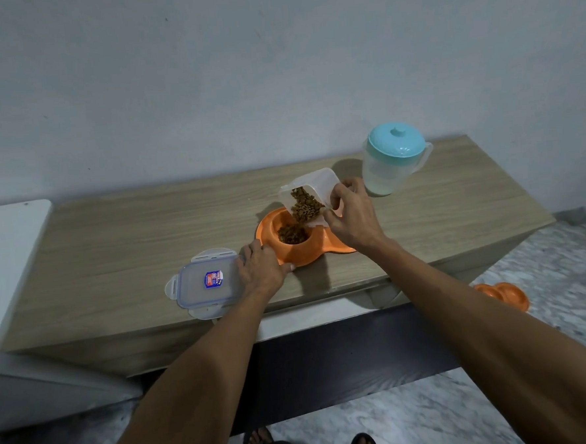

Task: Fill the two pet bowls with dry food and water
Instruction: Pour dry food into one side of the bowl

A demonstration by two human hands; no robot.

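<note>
One glossy orange double bowl (pixel 297 252) on wood-grain desk (pixel 131 238), brown kibble (pixel 290 235) in left cup. Above bowl: right hand (pixel 353 218), fingers gripping one clear boxy container (pixel 317 186), tilted mouth-down. Left hand (pixel 262 268), fingers clasping bowl's left rim. Left of bowl: one flat clear lid (pixel 202 282). Behind-right: one frosted jug (pixel 392 164).

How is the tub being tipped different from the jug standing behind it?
The food tub is tilted in the right hand, pouring kibble; the jug stands upright, untouched. The tub is open, its flat lid lying on the table; the jug wears a turquoise lid. Both are clear plastic.
</note>
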